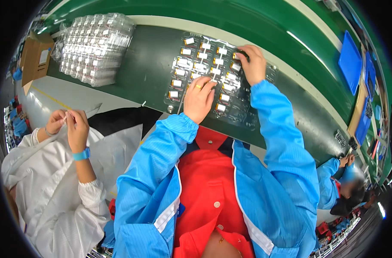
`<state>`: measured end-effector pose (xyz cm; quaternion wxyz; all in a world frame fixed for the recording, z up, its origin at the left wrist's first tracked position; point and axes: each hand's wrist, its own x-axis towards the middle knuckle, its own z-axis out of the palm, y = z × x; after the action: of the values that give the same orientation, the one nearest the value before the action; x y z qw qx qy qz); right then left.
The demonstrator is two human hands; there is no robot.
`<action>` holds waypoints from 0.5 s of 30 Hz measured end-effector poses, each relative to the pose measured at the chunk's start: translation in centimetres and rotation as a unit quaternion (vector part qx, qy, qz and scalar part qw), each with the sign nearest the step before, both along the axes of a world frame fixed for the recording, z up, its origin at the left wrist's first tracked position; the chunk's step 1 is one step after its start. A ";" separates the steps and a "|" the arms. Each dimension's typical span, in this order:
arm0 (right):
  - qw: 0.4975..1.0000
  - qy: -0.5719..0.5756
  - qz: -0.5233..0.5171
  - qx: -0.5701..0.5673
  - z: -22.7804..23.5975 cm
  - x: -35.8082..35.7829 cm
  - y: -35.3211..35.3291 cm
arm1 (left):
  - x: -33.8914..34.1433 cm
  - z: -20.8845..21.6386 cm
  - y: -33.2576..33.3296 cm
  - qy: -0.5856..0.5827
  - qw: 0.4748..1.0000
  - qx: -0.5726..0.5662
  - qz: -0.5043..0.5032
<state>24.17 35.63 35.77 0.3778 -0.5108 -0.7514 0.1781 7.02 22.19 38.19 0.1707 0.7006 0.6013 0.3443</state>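
A transparent plastic blister tray (246,117) lies on the dark green bench before me. In its pockets sit rows of small white battery cells (224,97) with yellow ends. My right hand (254,64) reaches over the tray's far right part, thumb and fingers pinched on one small battery cell (236,56) at the end of a row. Over the tray's middle, my left hand (198,99) has its fingers bent, with the tips down among the cells. A ring is on one finger. Whatever lies under those fingertips is too small and covered to make out.
A tall stack of filled transparent trays (95,49) stands at the left of the bench, next to a cardboard box (36,58). Blue bins (350,60) are at the far right. A co-worker in white (58,172) works close on my left; another in blue (333,185) is at right.
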 end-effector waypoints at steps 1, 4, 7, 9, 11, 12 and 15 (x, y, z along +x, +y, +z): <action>1.000 -0.004 0.018 0.003 -0.5 -1.0 1.4 | 0.0 0.3 1.3 -0.011 1.000 0.000 -0.006; 0.999 -0.007 0.043 0.001 -1.7 -2.4 3.2 | 0.5 -0.2 4.2 0.032 0.999 0.023 0.020; 0.998 -0.017 0.055 -0.002 -2.3 -2.5 3.0 | 0.6 -0.7 5.1 0.054 0.998 0.011 0.007; 0.998 -0.025 0.056 0.011 -2.5 -2.3 2.7 | 0.6 -1.5 5.1 0.083 0.996 0.001 -0.015; 0.998 -0.031 0.057 0.025 -2.4 -2.3 2.4 | 0.7 -1.8 5.1 0.097 0.995 -0.005 -0.027; 0.996 -0.071 0.055 0.028 -2.2 -2.3 2.2 | 0.8 -2.0 5.1 0.112 0.993 -0.009 -0.041; 0.990 -0.125 0.066 0.015 -1.3 -2.4 1.9 | 2.0 -2.2 5.3 0.143 0.988 -0.034 -0.042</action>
<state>21.75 37.55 34.51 0.2759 -0.4727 -0.8273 0.1264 9.03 27.51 36.03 0.1206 0.7610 0.6009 0.2127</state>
